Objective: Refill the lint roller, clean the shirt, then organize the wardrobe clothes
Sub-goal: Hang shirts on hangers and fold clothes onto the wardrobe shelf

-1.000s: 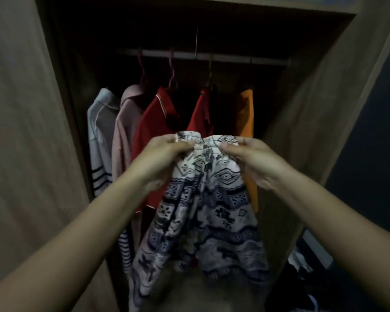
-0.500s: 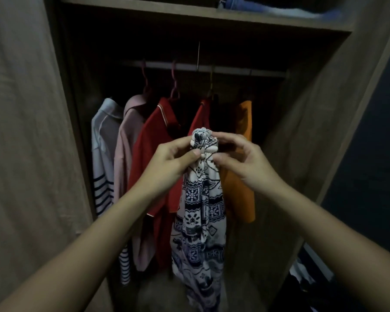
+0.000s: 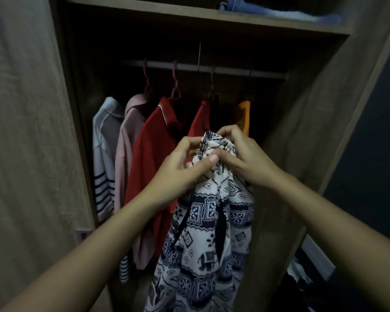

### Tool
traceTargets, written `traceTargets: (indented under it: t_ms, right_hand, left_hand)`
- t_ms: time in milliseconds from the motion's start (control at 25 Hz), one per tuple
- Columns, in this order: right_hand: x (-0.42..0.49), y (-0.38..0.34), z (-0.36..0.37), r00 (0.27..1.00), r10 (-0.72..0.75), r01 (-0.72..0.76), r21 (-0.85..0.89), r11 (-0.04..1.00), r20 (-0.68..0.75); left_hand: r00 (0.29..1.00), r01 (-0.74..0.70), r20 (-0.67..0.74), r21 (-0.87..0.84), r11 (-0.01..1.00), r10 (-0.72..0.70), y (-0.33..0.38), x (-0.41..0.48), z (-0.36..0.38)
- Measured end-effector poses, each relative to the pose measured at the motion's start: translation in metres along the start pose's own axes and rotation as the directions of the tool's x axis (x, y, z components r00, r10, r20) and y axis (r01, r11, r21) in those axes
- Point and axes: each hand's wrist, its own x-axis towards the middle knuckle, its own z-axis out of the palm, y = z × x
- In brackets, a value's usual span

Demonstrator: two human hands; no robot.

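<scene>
- Head view: a person stands at an open wardrobe [image 3: 302, 131], both bare arms reaching in toward the hanging clothes.
- The left hand [image 3: 185, 167] and right hand [image 3: 241, 154] meet at chest height, each grip clenched on the bunched top of a printed garment [image 3: 203, 239], thumbs and fingers pinching the gathered cloth between them.
- The garment, white with dark navy geometric and elephant motifs, hangs straight down from the hands in front of the rail's clothes.
- Behind it, on the rail [image 3: 212, 69], hang from left to right a striped shirt [image 3: 103, 158], a pink shirt [image 3: 126, 154], a red polo [image 3: 153, 154], a second red top [image 3: 199, 122] and an orange top [image 3: 243, 115], close together.
- Pink hangers [image 3: 175, 86] hook over the rail above the pink and red shirts.
- Folded blue cloth [image 3: 268, 10] lies on the shelf [image 3: 189, 15] above the rail.
- The light is dim; the wardrobe's lower right corner is too dark to read.
</scene>
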Motion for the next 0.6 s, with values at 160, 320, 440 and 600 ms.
traceTargets:
  t_ms: [160,320,440,600]
  right_hand:
    - [0.013,-0.012,-0.022,0.99,-0.021,-0.018,-0.267,0.964,-0.141]
    - [0.023,-0.024,-0.047,0.982,-0.118,0.047,-0.417,0.908,-0.146]
    - [0.028,-0.022,-0.052,0.977,-0.171,0.083,-0.522,0.849,-0.124]
    - [0.036,-0.02,-0.067,0.957,-0.212,0.071,-0.549,0.833,-0.198]
  left_hand:
    - [0.978,-0.075,-0.143,0.436,0.897,0.151,-0.026,-0.014,0.002]
    - [0.998,-0.062,0.006,0.29,0.955,0.063,-0.057,-0.016,0.002]
    - [0.997,-0.043,-0.057,0.179,0.983,0.054,-0.073,-0.011,-0.004]
    - [0.996,-0.034,-0.062,0.462,0.886,0.071,-0.089,-0.016,-0.007]
